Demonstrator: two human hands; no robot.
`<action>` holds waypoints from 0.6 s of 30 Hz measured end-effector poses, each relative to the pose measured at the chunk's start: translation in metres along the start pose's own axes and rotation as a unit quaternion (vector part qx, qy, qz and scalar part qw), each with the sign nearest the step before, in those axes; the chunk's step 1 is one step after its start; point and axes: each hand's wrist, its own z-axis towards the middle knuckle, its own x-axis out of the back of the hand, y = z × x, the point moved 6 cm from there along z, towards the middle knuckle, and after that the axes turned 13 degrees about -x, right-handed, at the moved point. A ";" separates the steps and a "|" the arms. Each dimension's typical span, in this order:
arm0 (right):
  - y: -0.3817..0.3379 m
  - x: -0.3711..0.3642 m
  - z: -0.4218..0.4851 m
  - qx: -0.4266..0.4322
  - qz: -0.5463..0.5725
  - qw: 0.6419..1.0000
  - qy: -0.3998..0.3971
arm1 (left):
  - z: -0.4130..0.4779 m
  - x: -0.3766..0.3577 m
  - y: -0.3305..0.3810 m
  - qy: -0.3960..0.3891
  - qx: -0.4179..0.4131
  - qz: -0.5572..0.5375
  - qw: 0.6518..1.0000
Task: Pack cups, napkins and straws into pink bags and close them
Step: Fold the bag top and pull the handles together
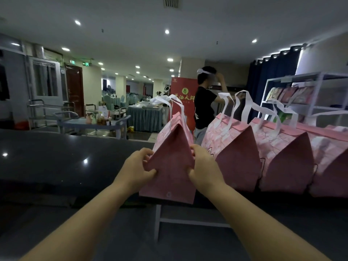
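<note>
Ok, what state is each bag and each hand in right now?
Held pink bag: upright on the counter, top closed, end panel folded into a peak.
Left hand: pinches the bag's left edge.
Right hand: pinches its right edge.
Row of bags on the right: upright, tops closed.

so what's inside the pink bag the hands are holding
Nothing shows. The pink bag is folded shut on top, with the left hand and right hand pinching its side edges. Any contents are covered.
</note>
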 end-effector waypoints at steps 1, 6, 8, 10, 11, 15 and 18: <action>0.000 -0.002 0.003 0.000 -0.008 1.000 0.010 | 0.002 -0.004 -0.003 -0.006 -0.001 -0.004 1.000; 0.007 -0.012 0.023 -0.016 -0.056 0.998 0.031 | 0.020 -0.024 -0.011 0.005 0.004 0.018 1.000; 0.011 -0.015 0.032 -0.026 -0.076 0.996 0.034 | 0.027 -0.033 -0.013 0.007 0.008 0.031 0.999; 0.015 -0.017 0.040 -0.037 -0.101 0.994 0.032 | 0.032 -0.040 -0.015 0.009 0.011 0.039 0.999; 0.017 -0.017 0.044 -0.044 -0.112 0.992 0.031 | 0.034 -0.044 -0.015 0.008 0.012 0.043 0.999; 0.022 -0.011 0.052 -0.072 -0.133 0.988 0.010 | 0.041 -0.050 -0.012 -0.011 0.013 0.060 0.998; 0.025 0.004 0.049 -0.095 -0.129 0.987 0.010 | 0.042 -0.049 -0.007 -0.037 0.013 0.076 0.996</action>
